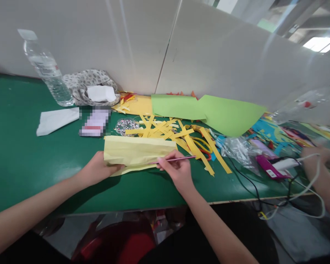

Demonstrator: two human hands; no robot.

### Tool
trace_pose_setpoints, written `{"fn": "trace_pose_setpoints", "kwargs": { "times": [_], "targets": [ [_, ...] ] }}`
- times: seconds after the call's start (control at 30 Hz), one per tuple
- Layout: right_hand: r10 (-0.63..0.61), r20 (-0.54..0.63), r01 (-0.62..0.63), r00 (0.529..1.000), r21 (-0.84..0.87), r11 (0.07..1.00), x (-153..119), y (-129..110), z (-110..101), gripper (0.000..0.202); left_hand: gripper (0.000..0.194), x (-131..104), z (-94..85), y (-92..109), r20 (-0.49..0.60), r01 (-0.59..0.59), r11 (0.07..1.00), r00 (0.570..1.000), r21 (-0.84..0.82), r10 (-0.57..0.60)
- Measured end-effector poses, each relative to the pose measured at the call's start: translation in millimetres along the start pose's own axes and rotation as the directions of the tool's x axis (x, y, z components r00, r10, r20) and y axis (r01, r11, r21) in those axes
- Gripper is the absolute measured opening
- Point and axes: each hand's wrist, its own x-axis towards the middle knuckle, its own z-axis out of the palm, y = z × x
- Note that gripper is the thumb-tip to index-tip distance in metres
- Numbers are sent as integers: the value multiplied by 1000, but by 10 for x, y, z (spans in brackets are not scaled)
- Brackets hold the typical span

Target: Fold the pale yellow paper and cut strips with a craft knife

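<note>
A pale yellow sheet of paper (139,150) with creases along its length lies near the front of the green table. My left hand (100,168) grips its left end, the thumb pressed along the lower edge. In my right hand (177,170) is a thin pink stick (185,158), whose left part lies along the paper's lower fold. A narrow flap of paper shows below that fold. Just beyond the sheet is a heap of cut yellow paper strips (165,130), with yellow-handled scissors (203,145) partly under them.
Green paper sheets (228,113) lean by the partition (209,55). At the left are a water bottle (48,71), a patterned cloth bag (90,79), a tissue (57,120) and a phone (95,121). Rightward lie crumpled plastic (240,150), a magenta power bank (271,168), cables and another person's hand (319,157).
</note>
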Motion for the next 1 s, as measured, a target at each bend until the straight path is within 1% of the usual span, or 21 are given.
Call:
{"fn": "trace_pose_setpoints", "kwargs": {
  "times": [0.03, 0.1, 0.2, 0.3, 0.5, 0.6, 0.8, 1.0],
  "targets": [
    [36, 39, -36, 999, -6, 999, -5, 25, 56, 24, 42, 1, 2, -15, -1, -2, 1000, 1000, 4, 2],
    [83, 81, -83, 993, -9, 997, 9, 71, 108, 26, 43, 1, 6, -43, -14, -1, 1000, 1000, 15, 2],
    [128, 82, -129, 988, 1, 992, 46, 110, 85, 28, 45, -5, 6, -53, -30, 13, 1000, 999, 7, -12],
    [153, 74, -154, 985, 4, 988, 63, 119, 48, 28, 45, -13, 0, -27, -25, 26, 1000, 999, -6, -26],
    [152, 86, -153, 985, 2, 988, 60, 139, 61, 27, 41, -18, -5, 1, -26, -3, 1000, 1000, 0, 3],
    [155, 61, -155, 986, -6, 988, 69, 148, 44, 29, 42, -22, -2, 6, -26, 15, 1000, 1000, -14, -16],
    [139, 5, -139, 990, -13, 990, 89, 153, -75, 29, 48, -25, -5, 11, -21, 43, 999, 999, -31, -44],
    [130, -40, -130, 991, -6, 991, 128, 200, -214, 30, 46, -27, -5, -8, -30, 64, 997, 997, -31, -64]
  ]
}}
